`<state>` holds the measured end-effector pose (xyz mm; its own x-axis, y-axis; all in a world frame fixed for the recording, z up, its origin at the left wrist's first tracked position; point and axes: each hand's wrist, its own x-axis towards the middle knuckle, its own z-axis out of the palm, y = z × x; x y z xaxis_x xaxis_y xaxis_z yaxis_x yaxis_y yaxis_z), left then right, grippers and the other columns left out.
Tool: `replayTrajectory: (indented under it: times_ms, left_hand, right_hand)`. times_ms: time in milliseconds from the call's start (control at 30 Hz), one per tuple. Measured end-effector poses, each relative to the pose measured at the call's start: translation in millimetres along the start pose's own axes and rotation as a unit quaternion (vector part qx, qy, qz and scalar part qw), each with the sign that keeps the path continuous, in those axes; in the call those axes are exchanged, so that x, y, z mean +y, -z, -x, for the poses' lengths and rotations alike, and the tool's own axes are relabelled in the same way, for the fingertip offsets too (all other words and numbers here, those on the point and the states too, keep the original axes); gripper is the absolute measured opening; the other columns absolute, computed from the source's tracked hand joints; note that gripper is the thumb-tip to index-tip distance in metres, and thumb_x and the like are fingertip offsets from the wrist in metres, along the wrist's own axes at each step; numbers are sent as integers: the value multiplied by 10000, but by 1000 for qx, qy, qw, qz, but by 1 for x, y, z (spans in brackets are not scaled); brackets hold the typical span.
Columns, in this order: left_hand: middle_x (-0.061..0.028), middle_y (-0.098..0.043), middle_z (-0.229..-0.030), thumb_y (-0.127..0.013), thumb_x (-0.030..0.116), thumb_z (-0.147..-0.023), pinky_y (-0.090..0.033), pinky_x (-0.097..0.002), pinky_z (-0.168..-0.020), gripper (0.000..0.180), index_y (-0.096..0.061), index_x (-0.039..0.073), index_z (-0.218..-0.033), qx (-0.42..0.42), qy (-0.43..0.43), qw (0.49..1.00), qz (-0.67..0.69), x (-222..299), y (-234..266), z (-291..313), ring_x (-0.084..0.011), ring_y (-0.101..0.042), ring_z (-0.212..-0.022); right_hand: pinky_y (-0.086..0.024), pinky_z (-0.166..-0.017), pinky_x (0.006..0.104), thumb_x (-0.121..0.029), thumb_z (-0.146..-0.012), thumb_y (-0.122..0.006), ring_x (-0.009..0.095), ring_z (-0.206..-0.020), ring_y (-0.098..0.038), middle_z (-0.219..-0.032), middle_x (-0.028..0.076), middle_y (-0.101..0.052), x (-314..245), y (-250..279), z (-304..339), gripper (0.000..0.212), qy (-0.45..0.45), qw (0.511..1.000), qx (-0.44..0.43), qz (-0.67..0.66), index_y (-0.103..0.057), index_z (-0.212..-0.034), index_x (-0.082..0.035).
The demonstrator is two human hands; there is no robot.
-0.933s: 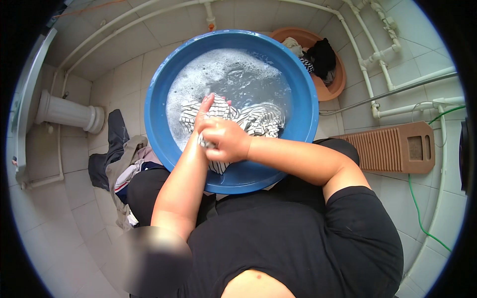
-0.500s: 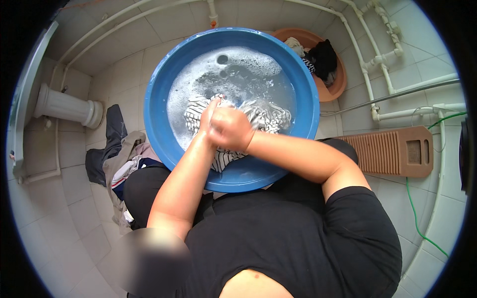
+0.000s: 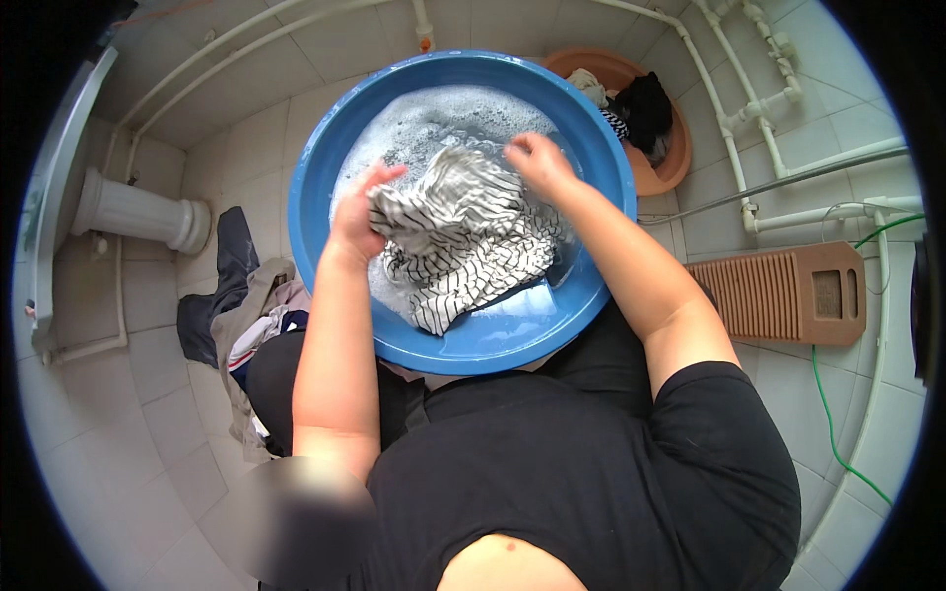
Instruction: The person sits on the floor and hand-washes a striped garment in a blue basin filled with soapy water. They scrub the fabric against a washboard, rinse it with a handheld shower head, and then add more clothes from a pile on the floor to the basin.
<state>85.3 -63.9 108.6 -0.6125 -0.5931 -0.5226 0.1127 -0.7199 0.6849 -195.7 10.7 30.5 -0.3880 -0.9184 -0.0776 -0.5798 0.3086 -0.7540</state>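
Note:
A wet white garment with dark stripes (image 3: 473, 236) lies bunched in a blue basin (image 3: 461, 361) of sudsy water. My left hand (image 3: 361, 215) grips the left side of the cloth, its thumb and fingers around a fold that is lifted and blurred by motion. Above the right part of the basin is my right hand (image 3: 542, 165), its fingers loosely bent and a little apart. It looks free of the cloth, just beyond the garment's upper right edge. Foam (image 3: 453, 108) covers much of the water at the far side.
An orange basin (image 3: 678, 163) with dark and light clothes stands at the far right. A brown washboard (image 3: 778, 295) lies to the right, near a green hose (image 3: 838, 443) and white pipes (image 3: 734, 138). More clothes (image 3: 232, 286) lie on the floor at left, below a white pedestal (image 3: 138, 212).
My hands were pressed together over the striped garment. Now they are apart, the left drawn leftward with cloth and the right moved up and right. The garment is more spread out.

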Motion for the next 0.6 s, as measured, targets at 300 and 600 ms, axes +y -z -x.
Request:
replayTrajectory:
  times_ms: [300,600]
  left_hand:
    - [-205,-502,-1183,-710,372,-673,-435,-319,-820,616,-560,29,-1162,28,-138,826,-547,-39,-32,-4,-237,-533,-984]
    - [-136,-595,-1094,-628,331,-793,-407,-280,-882,498,-564,4,-1163,-85,-118,809,-570,-50,-30,-12,-189,-542,-1023]
  right_hand:
    - [-393,-954,373,-402,-714,-662,307,-1174,-452,-1275,171,-469,-26,-14,28,590,-23,978,-168,122,-525,-1176,-62]
    - [-430,-880,371,-353,-745,-646,354,-1050,-523,-1160,192,-529,-6,-12,23,467,-103,985,-115,81,-576,-1097,-55]
